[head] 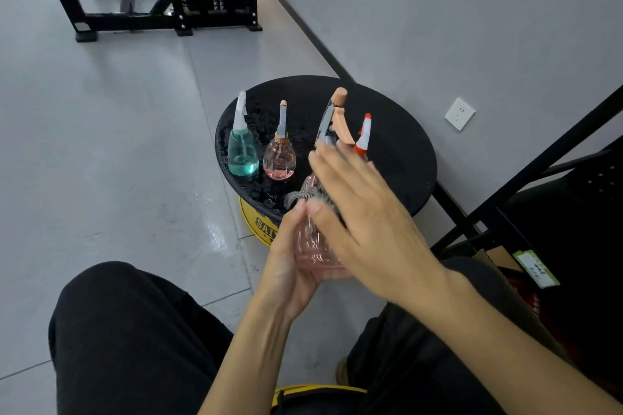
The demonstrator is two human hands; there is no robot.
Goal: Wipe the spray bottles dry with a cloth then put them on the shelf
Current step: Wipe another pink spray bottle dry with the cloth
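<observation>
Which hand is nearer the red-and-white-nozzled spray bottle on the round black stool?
Right. The right hand overlaps the red-and-white-nozzled spray bottle in view; the left hand is lower, nearer the person.

The left hand (pixel 290 266) grips the held bottle (pixel 315 246) over the near rim of the stool top (pixel 397 158), the right hand (pixel 364 212) flat on the cloth (pixel 303 195) against it; together they block the near approach. The bottle's trigger head reaches over the middle of the top. On the left the teal bottle (pixel 242 155) and pink bottle (pixel 279 158) stand just beside each other, a narrow gap between. The red-capped bottle (pixel 364 135) rises just behind the right fingers. The top's right half is open surface. Further right the slanted bars of the shelf frame (pixel 539 165) cross the way, a box (pixel 499 256) low behind them. The wall (pixel 472 27) runs close behind; open floor (pixel 118 145) lies left
</observation>
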